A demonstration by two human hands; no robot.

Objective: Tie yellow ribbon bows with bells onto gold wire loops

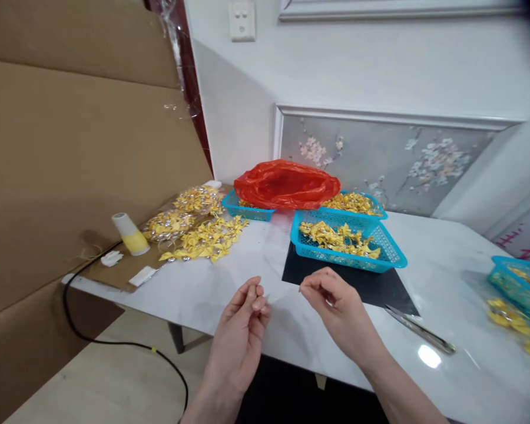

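Both hands hover low in the centre of the frame, above the near edge of the white table. Left hand has its fingers curled together, tips pinched on something too small to make out; its wrist rises from the bottom edge. Right hand is likewise pinched shut, thumb against forefinger, its forearm slanting in from the lower right. Just beyond them, at centre, a blue basket of folded yellow bows sits on a black mat. Scissors lie at right.
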